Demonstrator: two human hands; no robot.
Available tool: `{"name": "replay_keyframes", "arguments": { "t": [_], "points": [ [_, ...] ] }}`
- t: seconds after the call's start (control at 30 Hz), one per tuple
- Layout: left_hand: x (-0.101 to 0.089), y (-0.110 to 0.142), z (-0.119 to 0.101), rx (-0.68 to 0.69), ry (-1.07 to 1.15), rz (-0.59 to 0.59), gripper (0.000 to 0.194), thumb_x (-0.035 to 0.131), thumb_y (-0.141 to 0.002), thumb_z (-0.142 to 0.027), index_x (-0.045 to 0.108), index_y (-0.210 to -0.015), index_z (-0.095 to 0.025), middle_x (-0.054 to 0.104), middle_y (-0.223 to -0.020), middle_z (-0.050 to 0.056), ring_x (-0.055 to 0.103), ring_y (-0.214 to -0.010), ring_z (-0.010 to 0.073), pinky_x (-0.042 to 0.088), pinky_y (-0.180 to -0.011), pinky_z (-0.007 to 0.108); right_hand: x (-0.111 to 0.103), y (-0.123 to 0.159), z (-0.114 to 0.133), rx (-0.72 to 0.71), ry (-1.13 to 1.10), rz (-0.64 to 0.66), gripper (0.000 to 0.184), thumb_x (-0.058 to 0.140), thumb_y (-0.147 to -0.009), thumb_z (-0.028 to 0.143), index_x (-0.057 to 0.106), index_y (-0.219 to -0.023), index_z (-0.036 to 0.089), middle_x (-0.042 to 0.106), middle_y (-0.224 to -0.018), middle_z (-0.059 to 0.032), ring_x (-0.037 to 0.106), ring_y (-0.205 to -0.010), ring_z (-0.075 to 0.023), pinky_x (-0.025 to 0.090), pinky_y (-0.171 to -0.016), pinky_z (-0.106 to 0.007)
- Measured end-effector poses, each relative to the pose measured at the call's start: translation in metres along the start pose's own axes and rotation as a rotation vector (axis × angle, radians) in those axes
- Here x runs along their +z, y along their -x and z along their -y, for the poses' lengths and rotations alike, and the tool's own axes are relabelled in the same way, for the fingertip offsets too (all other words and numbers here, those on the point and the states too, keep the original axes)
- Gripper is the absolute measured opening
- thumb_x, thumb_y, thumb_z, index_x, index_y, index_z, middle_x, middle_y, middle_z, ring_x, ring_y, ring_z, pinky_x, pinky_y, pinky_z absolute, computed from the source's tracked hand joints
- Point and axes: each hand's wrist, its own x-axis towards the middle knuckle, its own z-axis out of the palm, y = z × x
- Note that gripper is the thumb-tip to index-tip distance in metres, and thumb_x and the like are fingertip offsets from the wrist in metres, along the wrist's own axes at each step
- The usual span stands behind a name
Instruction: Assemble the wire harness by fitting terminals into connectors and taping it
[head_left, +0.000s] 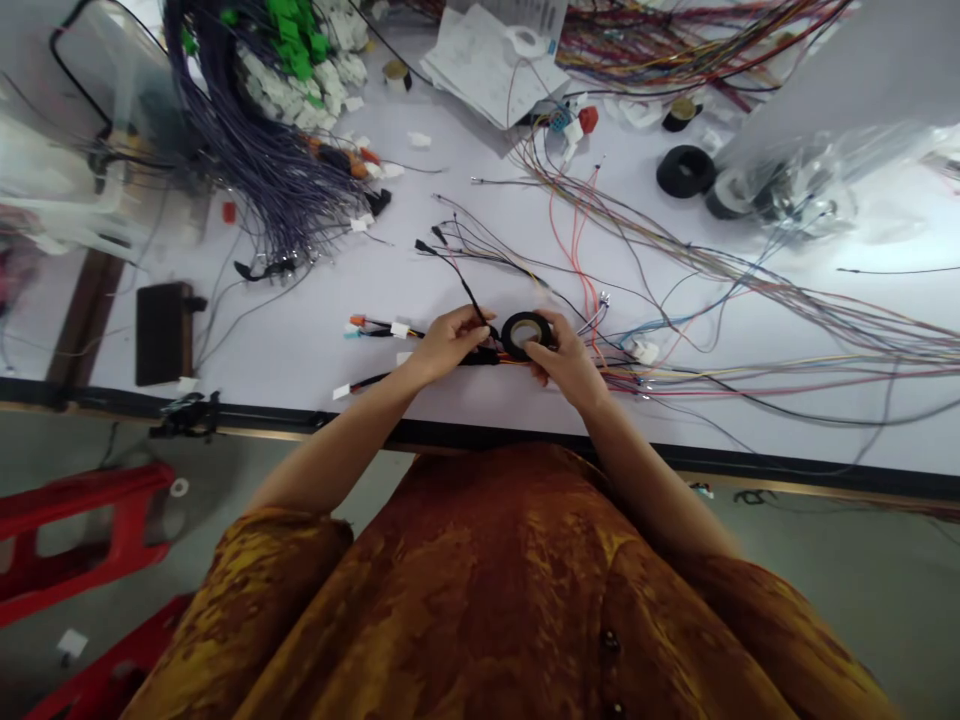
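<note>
We've got our left hand (450, 343) clenched on a black-wrapped wire harness (480, 356) just above the white workbench (315, 350), seemingly to keep it steady, while our right hand (571, 362) grips a roll of black electrical tape (523, 335) right against it. The harness's coloured wires (750, 372) fan out rightward.

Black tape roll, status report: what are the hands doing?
Left hand pinching wire bundle. Right hand holding black tape roll. Loose coloured wires beside right hand.
</note>
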Motion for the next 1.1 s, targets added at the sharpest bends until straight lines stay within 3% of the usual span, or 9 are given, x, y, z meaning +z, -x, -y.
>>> {"name": "replay_keyframes", "arguments": {
  "t": [0.17, 0.27, 0.37, 0.53, 0.63, 0.73, 0.87, 1.0, 1.1],
  "points": [
    [0.010, -0.006, 0.002, 0.020, -0.071, -0.108, 0.014, 0.060, -0.086, -0.031, 0.063, -0.086, -0.017, 0.070, -0.075, 0.004, 0.062, -0.058, 0.0131, 0.048, -0.051, 0.023, 0.002, 0.010, -0.002, -0.079, 0.074, -0.047, 0.062, 0.063, -0.080, 0.025, 0.043, -0.138, 0.021, 0.059, -0.065, 0.0035, 0.052, -0.046, -0.0134, 0.046, -0.043, -0.027],
    [0.012, -0.004, -0.004, 0.039, -0.127, -0.130, 0.013, 0.060, -0.086, -0.031, 0.061, -0.084, -0.018, 0.071, -0.075, 0.003, 0.058, -0.048, 0.0112, 0.046, -0.048, 0.024, 0.007, 0.022, -0.008, -0.254, 0.176, -0.085, 0.065, 0.065, -0.079, 0.025, 0.044, -0.140, 0.022, 0.068, -0.105, -0.0076, 0.067, -0.084, -0.0211, 0.058, -0.075, -0.037],
    [0.011, -0.005, -0.018, 0.031, -0.239, -0.089, 0.014, 0.059, -0.086, -0.031, 0.063, -0.085, -0.018, 0.072, -0.076, 0.002, 0.051, -0.038, 0.0103, 0.041, -0.042, 0.025, 0.016, 0.037, -0.014, -0.339, 0.245, -0.073, 0.061, 0.065, -0.080, 0.024, 0.047, -0.138, 0.022, 0.063, -0.124, -0.0114, 0.065, -0.103, -0.0244, 0.055, -0.093, -0.041],
    [0.011, -0.016, -0.052, 0.018, -0.431, 0.054, 0.011, 0.057, -0.084, -0.025, 0.062, -0.076, -0.019, 0.067, -0.064, -0.001, 0.047, -0.034, 0.0111, 0.036, -0.041, 0.026, 0.050, 0.055, -0.023, -0.160, -0.061, 0.125, 0.062, 0.054, -0.087, 0.026, 0.032, -0.146, 0.025, 0.066, -0.108, -0.0074, 0.061, -0.059, -0.0110, 0.055, -0.053, -0.027],
    [0.018, -0.018, -0.066, 0.075, -0.578, 0.134, 0.013, 0.055, -0.083, -0.019, 0.059, -0.071, -0.019, 0.061, -0.055, -0.002, 0.052, -0.039, 0.0139, 0.040, -0.048, 0.027, 0.063, 0.053, -0.027, -0.130, -0.280, 0.238, 0.066, 0.052, -0.087, 0.031, 0.026, -0.148, 0.029, 0.064, -0.111, -0.0069, 0.065, -0.065, -0.0111, 0.053, -0.049, -0.023],
    [0.031, -0.006, -0.070, 0.186, -0.843, 0.108, 0.011, 0.054, -0.085, -0.016, 0.060, -0.077, -0.019, 0.062, -0.060, 0.002, 0.061, -0.055, 0.0198, 0.044, -0.057, 0.030, 0.053, 0.043, -0.028, -0.126, -0.257, 0.218, 0.049, 0.056, -0.084, 0.032, 0.048, -0.131, 0.024, 0.066, -0.102, -0.0053, 0.065, -0.070, -0.0118, 0.054, -0.051, -0.022],
    [0.044, 0.020, -0.058, 0.383, -1.132, 0.137, 0.019, 0.048, -0.088, -0.010, 0.063, -0.098, -0.016, 0.069, -0.094, 0.013, 0.067, -0.086, 0.0267, 0.051, -0.073, 0.036, 0.018, 0.020, -0.017, -0.071, -0.219, -0.026, 0.015, 0.058, -0.084, 0.032, 0.055, -0.091, 0.019, 0.060, -0.071, 0.0015, 0.059, -0.058, -0.0098, 0.051, -0.051, -0.021],
    [0.034, 0.031, -0.026, 0.583, -0.987, 0.196, 0.025, 0.040, -0.092, -0.009, 0.063, -0.097, -0.018, 0.062, -0.127, 0.014, 0.062, -0.111, 0.0251, 0.049, -0.097, 0.042, 0.000, -0.006, -0.001, 0.015, -0.253, -0.068, 0.029, 0.065, -0.083, 0.033, 0.048, -0.103, 0.021, 0.062, -0.069, 0.0047, 0.055, -0.045, -0.0087, 0.047, -0.041, -0.022],
    [0.022, 0.031, -0.003, 0.581, -0.728, 0.078, 0.020, 0.041, -0.096, -0.017, 0.061, -0.093, -0.018, 0.062, -0.127, 0.013, 0.059, -0.116, 0.0219, 0.048, -0.101, 0.039, 0.000, -0.021, 0.002, 0.059, -0.207, 0.004, 0.038, 0.067, -0.080, 0.029, 0.048, -0.112, 0.021, 0.060, -0.063, 0.0074, 0.049, -0.036, -0.0080, 0.040, -0.033, -0.021]
  ]
}}
